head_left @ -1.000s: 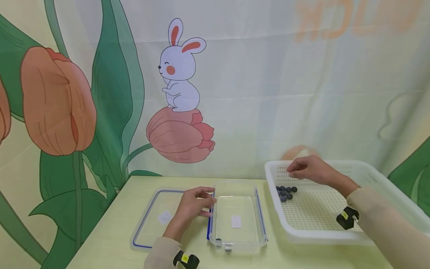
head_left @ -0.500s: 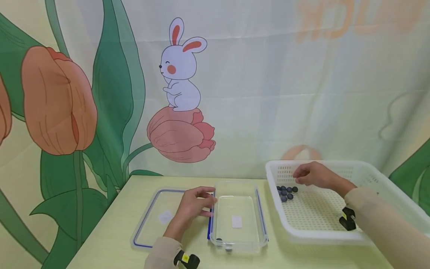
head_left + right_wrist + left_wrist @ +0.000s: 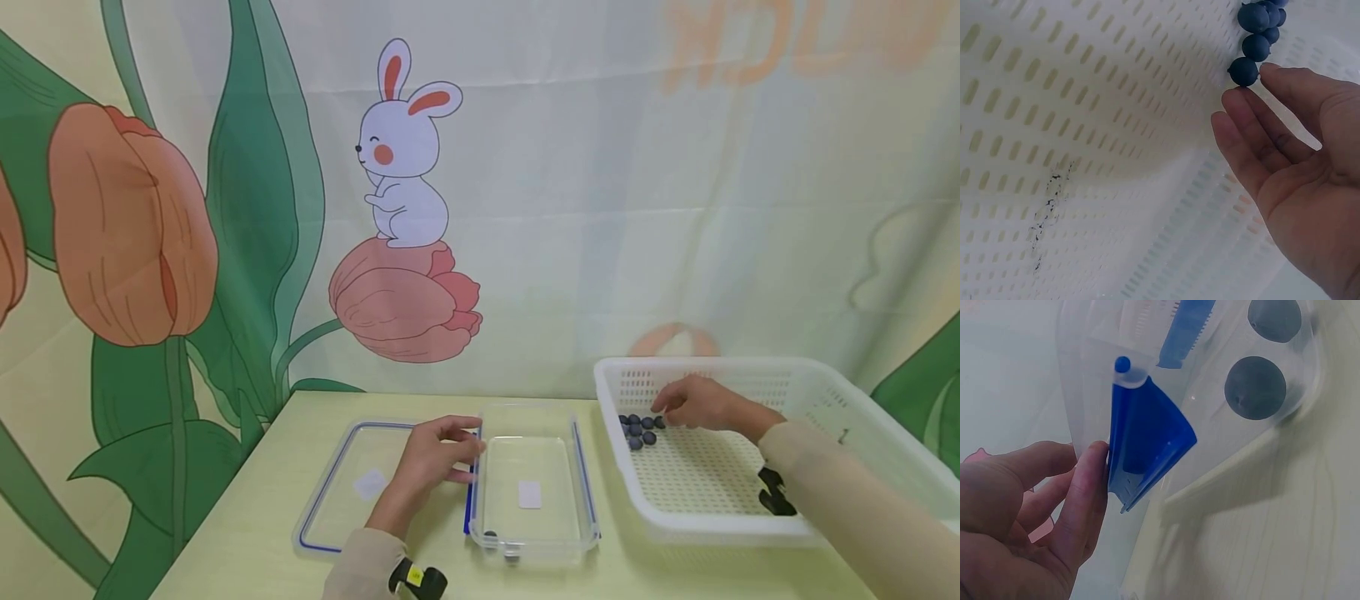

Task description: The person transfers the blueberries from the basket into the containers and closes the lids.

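Right hand (image 3: 693, 404), fingers relaxed, touches one of about seven round dark-blue berries (image 3: 639, 429) in the perforated white basket (image 3: 825, 392). Left hand (image 3: 433, 458) rests fingers against the clear box's (image 3: 532, 533) blue clasp (image 3: 1144, 447), beside one flat lid (image 3: 330, 500).

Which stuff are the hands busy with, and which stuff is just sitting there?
Busy with:
blueberries
white basket
clear box
right hand touching a berry
left hand at the blue clip

Just sitting:
lid
bunny curtain
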A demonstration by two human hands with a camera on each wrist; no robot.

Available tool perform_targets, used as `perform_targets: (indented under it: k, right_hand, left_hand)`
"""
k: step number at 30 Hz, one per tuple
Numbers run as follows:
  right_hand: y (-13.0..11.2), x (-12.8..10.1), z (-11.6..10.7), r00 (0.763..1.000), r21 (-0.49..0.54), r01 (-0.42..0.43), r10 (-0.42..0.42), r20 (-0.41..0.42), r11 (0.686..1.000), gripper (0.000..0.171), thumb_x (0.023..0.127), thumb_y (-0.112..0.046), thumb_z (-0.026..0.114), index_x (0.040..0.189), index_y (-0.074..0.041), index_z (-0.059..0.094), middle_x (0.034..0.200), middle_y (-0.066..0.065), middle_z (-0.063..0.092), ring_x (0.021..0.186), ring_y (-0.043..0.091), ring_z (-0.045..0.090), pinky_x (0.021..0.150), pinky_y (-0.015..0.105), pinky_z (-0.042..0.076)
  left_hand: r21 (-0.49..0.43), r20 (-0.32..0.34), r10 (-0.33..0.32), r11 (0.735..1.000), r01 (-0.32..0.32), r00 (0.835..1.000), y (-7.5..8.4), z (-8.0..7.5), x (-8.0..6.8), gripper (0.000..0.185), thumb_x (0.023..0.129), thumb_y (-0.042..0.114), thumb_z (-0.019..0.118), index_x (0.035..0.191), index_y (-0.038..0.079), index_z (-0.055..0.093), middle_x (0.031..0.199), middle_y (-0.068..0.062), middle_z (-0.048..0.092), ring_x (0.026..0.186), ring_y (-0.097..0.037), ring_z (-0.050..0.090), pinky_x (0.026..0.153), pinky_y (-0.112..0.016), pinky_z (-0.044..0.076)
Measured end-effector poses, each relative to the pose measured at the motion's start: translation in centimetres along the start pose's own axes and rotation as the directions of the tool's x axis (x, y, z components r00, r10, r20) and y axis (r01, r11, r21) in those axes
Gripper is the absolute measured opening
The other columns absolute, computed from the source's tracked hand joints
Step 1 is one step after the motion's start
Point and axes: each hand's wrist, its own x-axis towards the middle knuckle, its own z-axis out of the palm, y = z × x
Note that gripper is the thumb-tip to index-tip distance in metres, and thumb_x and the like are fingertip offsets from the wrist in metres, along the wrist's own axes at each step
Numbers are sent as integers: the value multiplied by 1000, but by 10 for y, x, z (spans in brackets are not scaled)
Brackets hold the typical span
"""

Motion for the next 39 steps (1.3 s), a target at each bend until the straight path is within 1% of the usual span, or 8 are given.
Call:
perform_targets:
  k: [4,10,16,21,28,33,36,39]
  right_hand:
    - [1,1,3,1000,-15,15,-15,21,1000,15,93,1,72,107,5,77,92,7,74,77,21,63,63,35,55]
    - [2,1,5,999,-57,39,-38,22,998,7,90,4,75,96,0,77,85,1,72,73,16,59,63,33,54]
    - [1,1,5,1000,-74,26,-25,17,997,6,89,3,76,94,-1,75,85,2,71,74,17,59,64,34,55]
    - [-2,-2,0,998,-70,54,-55,-9,996,5,91,0,77,97,0,76,89,1,72,78,16,63,67,33,57]
    - [-23,-10,-15,993,0,79,-79,-84,997,11,98,-6,74,106,2,75,99,6,74,86,19,67,71,35,57]
    - [-45,-17,-25,981,12,140,-137,-134,990,16,100,-8,74,111,3,75,104,8,75,91,22,71,74,36,60]
    - [-59,-20,-28,973,16,169,-164,-165,985,16,100,-9,74,112,1,75,105,5,76,94,21,72,78,35,61]
    - [-74,-22,-29,961,-1,192,-188,-205,981,15,100,-11,75,112,-3,77,105,2,76,94,19,71,79,34,61]
  left_hand:
    - [7,-8,-6,1000,6,1000,0,0,-1,38,95,8,80,132,7,74,106,-12,67,85,-21,73,67,-33,66]
    - [10,-10,-10,1000,10,1000,0,1,-1,38,95,8,80,133,8,74,107,-11,67,86,-21,73,68,-33,66]
    - [6,-10,-6,1000,6,1000,-1,0,0,38,95,9,80,133,8,74,106,-12,67,86,-21,73,68,-33,66]
    - [5,-5,-7,1000,7,1000,-2,0,0,39,95,9,80,133,8,74,106,-11,67,86,-21,74,67,-33,66]
    - [-1,2,-3,1000,3,1000,-1,0,1,38,95,8,79,133,8,74,107,-11,67,86,-21,74,68,-33,66]
    - [-2,2,-3,1000,3,1000,0,0,1,39,95,8,79,133,7,73,106,-11,67,86,-21,73,68,-33,66]
    - [2,-2,-7,1000,7,1000,0,0,0,39,95,8,79,133,7,73,106,-11,67,86,-21,73,68,-33,66]
    - [10,-9,-12,1000,12,1000,0,1,0,39,95,8,79,133,8,74,106,-11,68,86,-21,73,68,-33,66]
